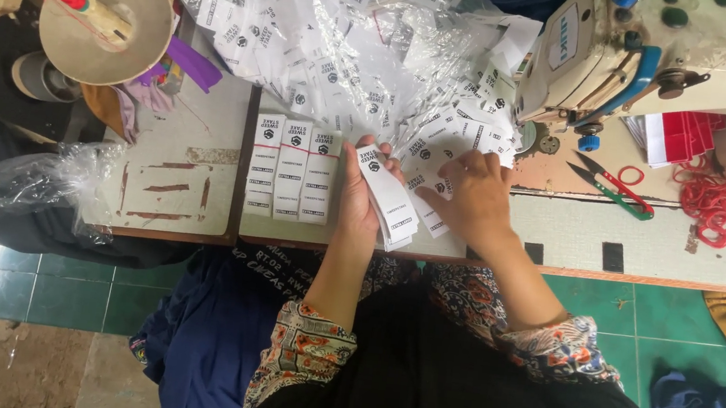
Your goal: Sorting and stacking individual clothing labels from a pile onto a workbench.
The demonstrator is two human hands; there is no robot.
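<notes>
Labels (pixel 390 203), thin white woven strips, stacked flat in left hand (pixel 361 202), fingers clamped round them at table edge (pixel 502 265). Right hand (pixel 471 198) fingers spread, pressing loose glossy label pile (pixel 354 39). Three neat stacks (pixel 292 169) just left; sewing machine (pixel 662 56) crowds right.

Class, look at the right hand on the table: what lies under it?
Loose white labels spread on the table lie under the right hand. The labels directly beneath the palm are covered.

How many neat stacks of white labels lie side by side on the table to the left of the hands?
3: a left stack, a middle stack and a right stack, touching in a row. The left hand holds another stack; loose labels may hide more.
</notes>
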